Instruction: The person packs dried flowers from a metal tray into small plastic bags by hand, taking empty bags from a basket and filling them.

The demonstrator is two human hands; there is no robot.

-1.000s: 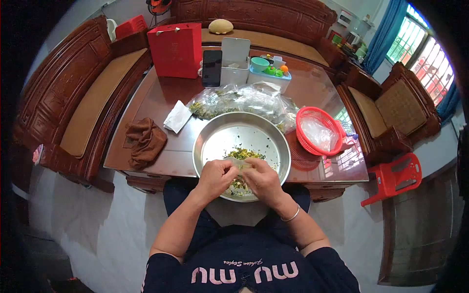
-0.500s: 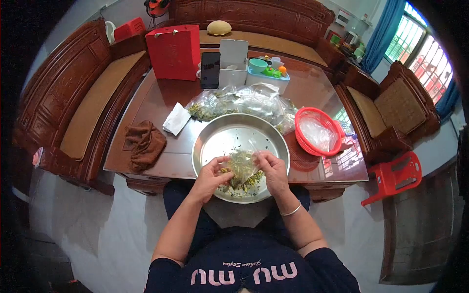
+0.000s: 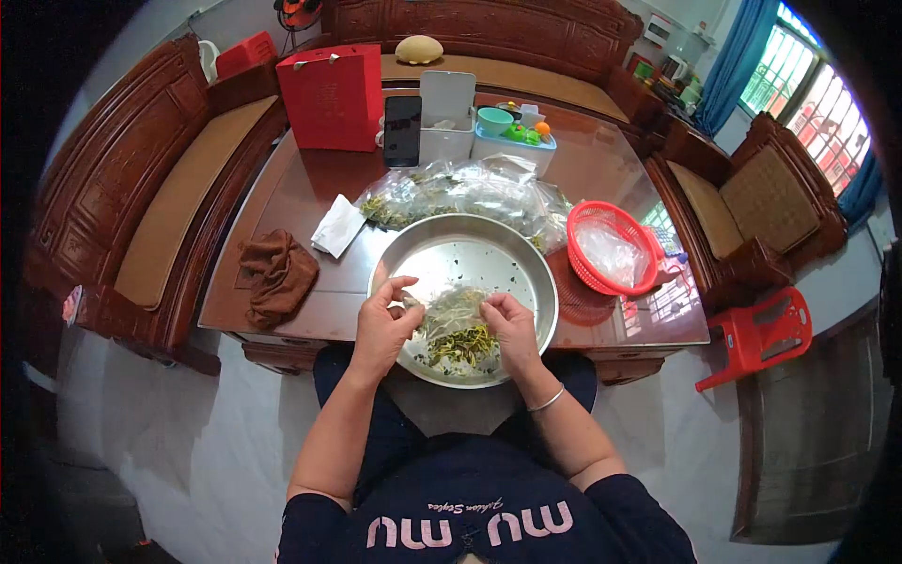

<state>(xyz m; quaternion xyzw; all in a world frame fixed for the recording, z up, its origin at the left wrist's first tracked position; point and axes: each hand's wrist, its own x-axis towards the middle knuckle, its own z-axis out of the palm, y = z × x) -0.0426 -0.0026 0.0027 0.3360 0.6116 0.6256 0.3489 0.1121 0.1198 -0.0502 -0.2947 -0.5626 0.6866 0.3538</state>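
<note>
left hand [image 3: 381, 327] and right hand [image 3: 514, 333] pinch a plastic bag [image 3: 453, 316], seemingly spreading it over the metal pan [image 3: 442, 252] at the near edge of the table [image 3: 340, 303].

Single head-worn view; looked forward and down over shirt [image 3: 460, 475]; pan [image 3: 432, 258] lay close, carved bench [image 3: 536, 42] farther.

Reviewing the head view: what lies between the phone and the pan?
Clear plastic with greenish bits inside fills the stretch between the phone and the pan, as the head view shows.
</note>
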